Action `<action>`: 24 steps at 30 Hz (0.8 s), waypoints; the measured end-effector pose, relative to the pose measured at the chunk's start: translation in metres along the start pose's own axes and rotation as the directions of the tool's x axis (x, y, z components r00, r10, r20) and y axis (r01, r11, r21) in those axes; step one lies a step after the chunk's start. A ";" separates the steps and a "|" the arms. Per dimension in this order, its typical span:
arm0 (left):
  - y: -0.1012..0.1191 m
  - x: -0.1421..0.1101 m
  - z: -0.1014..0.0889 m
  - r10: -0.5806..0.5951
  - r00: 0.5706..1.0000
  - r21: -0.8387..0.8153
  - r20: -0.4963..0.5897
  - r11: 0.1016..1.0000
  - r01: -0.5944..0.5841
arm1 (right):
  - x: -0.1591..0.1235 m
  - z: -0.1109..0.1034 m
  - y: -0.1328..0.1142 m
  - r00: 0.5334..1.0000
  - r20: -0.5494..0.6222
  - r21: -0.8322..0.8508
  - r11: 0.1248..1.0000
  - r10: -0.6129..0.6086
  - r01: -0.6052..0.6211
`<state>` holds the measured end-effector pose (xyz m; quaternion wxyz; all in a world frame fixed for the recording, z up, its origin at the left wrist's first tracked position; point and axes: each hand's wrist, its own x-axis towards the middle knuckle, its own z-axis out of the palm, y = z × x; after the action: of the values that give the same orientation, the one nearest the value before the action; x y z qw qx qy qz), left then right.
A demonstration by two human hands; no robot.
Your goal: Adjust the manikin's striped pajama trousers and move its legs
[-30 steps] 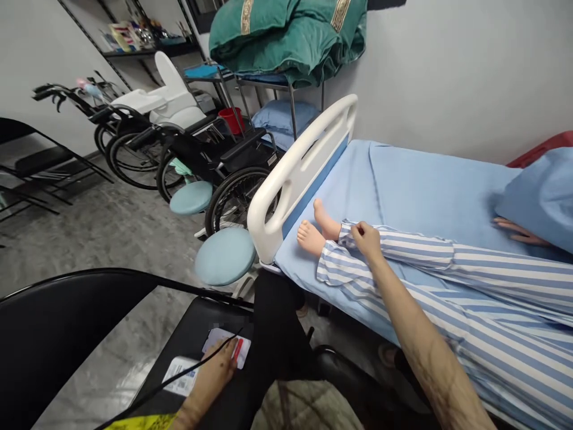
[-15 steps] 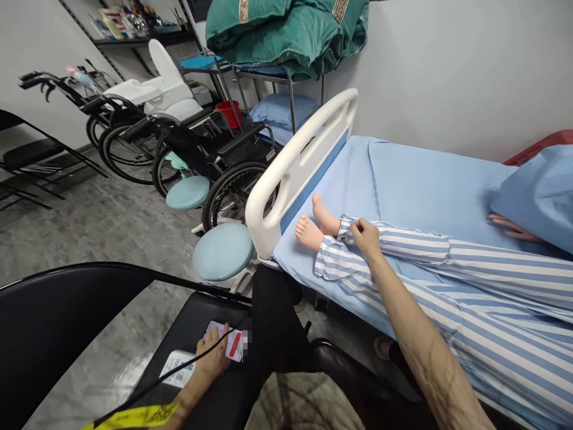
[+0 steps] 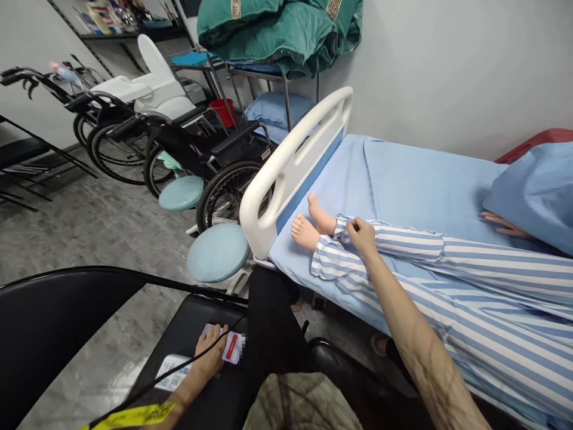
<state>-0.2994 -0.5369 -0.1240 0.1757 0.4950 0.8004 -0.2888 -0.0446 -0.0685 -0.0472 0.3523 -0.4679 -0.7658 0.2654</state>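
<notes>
At the foot of the bed, the right hand (image 3: 362,235) is nearly closed, thumb and fingertips pinching the cuff of the striped trouser leg (image 3: 344,230) on the farther ankle of the manikin (image 3: 403,263). The pinch appears to take cloth only: the bare foot (image 3: 317,216) lies just beyond the fingertips and does not seem to be touched. A fingertip hold of this kind, with the wrist low and the forearm lying along the leg, keeps the cuff under control without pressing on the ankle. The nearer bare foot (image 3: 304,233) lies just beside the hand, and the second trouser cuff (image 3: 333,263) lies directly below it on the blue bed sheet (image 3: 416,173). Beyond the feet, the white bed end (image 3: 268,197) stands a short way from the hand. Up the bed, to the right of the hand, the manikin's own hand (image 3: 500,224) lies partly under a blue cloth (image 3: 535,194). Below and to the left of the right hand, the left hand (image 3: 209,352) lies across a white packet with a red mark (image 3: 231,348) on a black seat (image 3: 188,316). Its fingers are extended over the packet; whether they grip it cannot be told. A white printed card (image 3: 172,372) lies just beside the left hand, and a dark cord (image 3: 179,358) crosses its wrist.
</notes>
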 end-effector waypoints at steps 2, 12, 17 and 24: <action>-0.001 0.002 0.003 -0.002 1.000 -0.002 -0.004 1.000 0.002 | 0.000 0.000 0.001 1.000 0.001 0.006 1.000 -0.003 0.003; -0.014 0.000 0.023 -0.074 0.996 -0.074 -0.054 0.995 0.070 | 0.001 0.001 0.002 1.000 -0.006 0.010 1.000 -0.009 0.009; -0.030 0.005 0.012 -0.071 0.995 -0.055 -0.069 0.996 0.068 | 0.000 0.001 0.002 1.000 -0.005 0.016 1.000 -0.008 0.008; -0.033 0.011 0.004 -0.009 0.998 -0.010 -0.061 1.000 0.008 | 0.000 -0.001 0.000 1.000 0.003 0.009 1.000 0.001 -0.001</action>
<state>-0.3336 -0.5431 -0.1243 0.1524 0.4993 0.8088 -0.2708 -0.0440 -0.0681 -0.0469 0.3529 -0.4662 -0.7650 0.2697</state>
